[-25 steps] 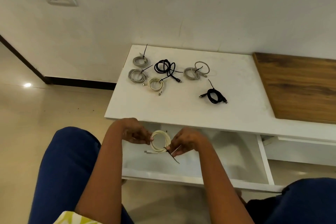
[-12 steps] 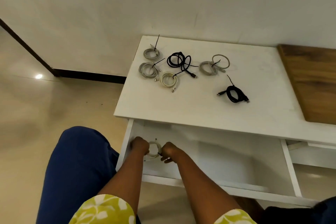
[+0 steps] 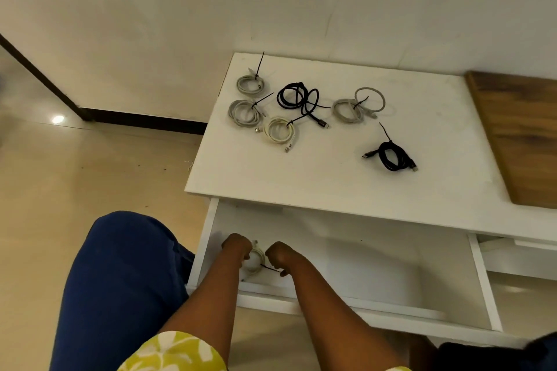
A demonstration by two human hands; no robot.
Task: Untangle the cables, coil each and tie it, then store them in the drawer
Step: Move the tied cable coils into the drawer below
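Both hands are down inside the open drawer (image 3: 391, 274), at its near left corner, lowering a tied white cable coil (image 3: 255, 260) onto the floor of it. The left hand (image 3: 236, 247) has its fingers curled round the left side of the coil; the right hand (image 3: 278, 253) has its fingers curled too and seems to pinch the black tie (image 3: 269, 267) that sticks out to the right. So the storing step looks to be in hand, and this would be the first coil in; nothing else shows in the drawer.

Next, I judge, both hands need to let go and rise clear of the drawer's front wall, then reach far over the white tabletop (image 3: 331, 178) for another. Six coils wait there: four pale ones, a loose black cable (image 3: 298, 98) at the far side that may not be tied yet, and a tied black coil (image 3: 391, 156) to the right.

The drawer has wide room to the right. The tabletop edge overhangs the drawer's far part, so hands lifting straight up there could knock it
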